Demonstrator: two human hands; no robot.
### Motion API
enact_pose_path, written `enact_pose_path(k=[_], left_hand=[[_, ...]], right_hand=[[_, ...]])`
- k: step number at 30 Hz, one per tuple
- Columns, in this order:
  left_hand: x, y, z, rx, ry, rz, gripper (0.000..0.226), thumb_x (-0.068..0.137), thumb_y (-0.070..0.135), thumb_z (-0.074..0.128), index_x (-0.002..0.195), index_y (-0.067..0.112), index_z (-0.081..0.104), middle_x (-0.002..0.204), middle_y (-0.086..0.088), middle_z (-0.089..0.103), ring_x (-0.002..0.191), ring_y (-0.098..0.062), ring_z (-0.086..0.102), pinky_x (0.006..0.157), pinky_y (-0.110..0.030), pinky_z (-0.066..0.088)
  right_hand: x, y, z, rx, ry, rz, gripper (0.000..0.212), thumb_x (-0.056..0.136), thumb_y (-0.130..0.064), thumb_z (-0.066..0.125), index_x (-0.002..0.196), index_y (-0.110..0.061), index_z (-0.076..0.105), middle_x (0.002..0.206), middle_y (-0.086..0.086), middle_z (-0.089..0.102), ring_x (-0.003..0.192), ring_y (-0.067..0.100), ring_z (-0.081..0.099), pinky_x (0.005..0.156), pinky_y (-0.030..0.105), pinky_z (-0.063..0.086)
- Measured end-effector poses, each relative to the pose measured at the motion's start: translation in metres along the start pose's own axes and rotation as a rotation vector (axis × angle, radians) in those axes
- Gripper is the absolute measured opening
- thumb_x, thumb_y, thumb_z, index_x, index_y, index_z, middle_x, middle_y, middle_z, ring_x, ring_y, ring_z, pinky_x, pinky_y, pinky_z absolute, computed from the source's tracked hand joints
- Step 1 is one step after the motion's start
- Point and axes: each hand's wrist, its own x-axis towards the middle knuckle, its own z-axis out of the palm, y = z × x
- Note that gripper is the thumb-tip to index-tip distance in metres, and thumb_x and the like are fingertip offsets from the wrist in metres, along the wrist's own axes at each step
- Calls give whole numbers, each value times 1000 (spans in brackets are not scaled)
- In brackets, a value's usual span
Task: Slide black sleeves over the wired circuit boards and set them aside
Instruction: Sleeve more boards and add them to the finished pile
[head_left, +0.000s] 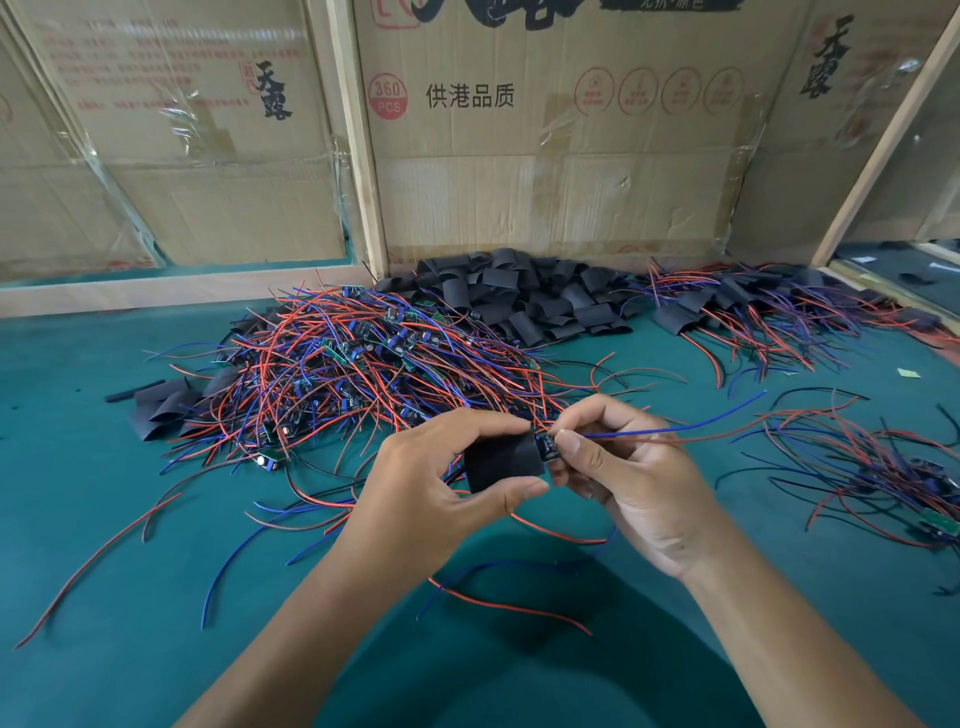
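Observation:
My left hand (431, 483) pinches a black sleeve (503, 461) between thumb and fingers, just above the green table. My right hand (623, 467) pinches a small wired circuit board (549, 448) whose end sticks out of the sleeve's right opening. The board's blue and red wires (675, 430) trail off to the right. A large tangle of unsleeved wired boards (353, 364) lies behind my hands. Farther back, a heap of loose black sleeves (519, 296) sits against the cardboard.
Sleeved boards with wires (753, 312) are piled at the back right. Another bunch of wired boards (883, 478) lies at the right edge. A few flat sleeves (166, 405) lie left of the tangle. Cardboard walls (519, 156) close off the back of the green table (130, 545).

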Motion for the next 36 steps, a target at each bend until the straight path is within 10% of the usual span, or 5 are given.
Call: enact_pose_path(k=[36], left_hand=[[-3, -8, 5, 150, -139, 10, 35, 84, 34, 78, 116, 32, 66, 107, 20, 66, 98, -4, 63, 84, -26, 51]], right_hand=[[-1, 8, 2, -207, -48, 119, 24, 94, -29, 64, 76, -15, 57, 61, 3, 56, 53, 15, 45, 47, 22, 35]])
